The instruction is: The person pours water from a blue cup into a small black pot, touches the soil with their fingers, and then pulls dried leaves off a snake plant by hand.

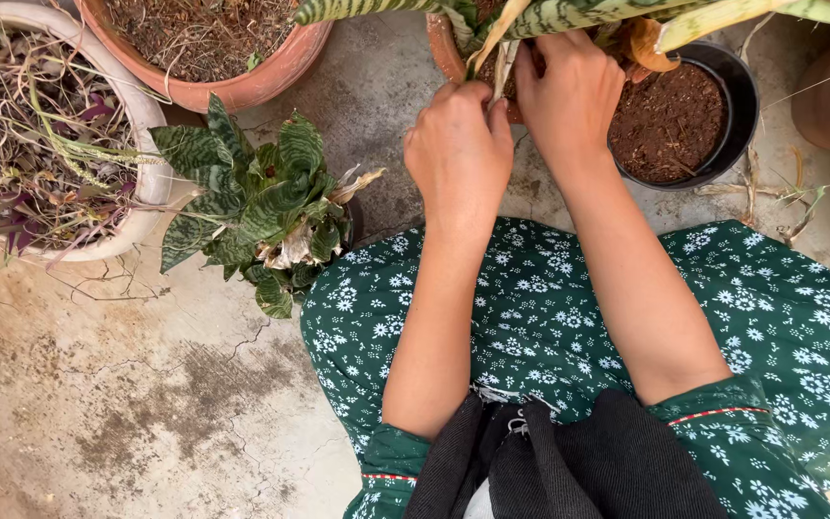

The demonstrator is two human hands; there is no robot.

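Observation:
My left hand [460, 154] and my right hand [569, 96] are close together at the base of a striped, long-leaved plant [549, 17] in a terracotta pot [446, 53]. The left hand's fingers are closed on a pale dried leaf [503, 62] that hangs from the plant. With bent fingers my right hand reaches in among the leaves beside it; what it grips is hidden. My green flowered dress [549, 308] covers my knees below the hands.
A black pot of bare soil [737, 106] stands right of the hands. A small mottled-leaf plant [261, 202] sits at my left knee. A white pot of dry grass [146, 144] and a terracotta pot [271, 77] stand at upper left. Cracked concrete floor [127, 404] lies below.

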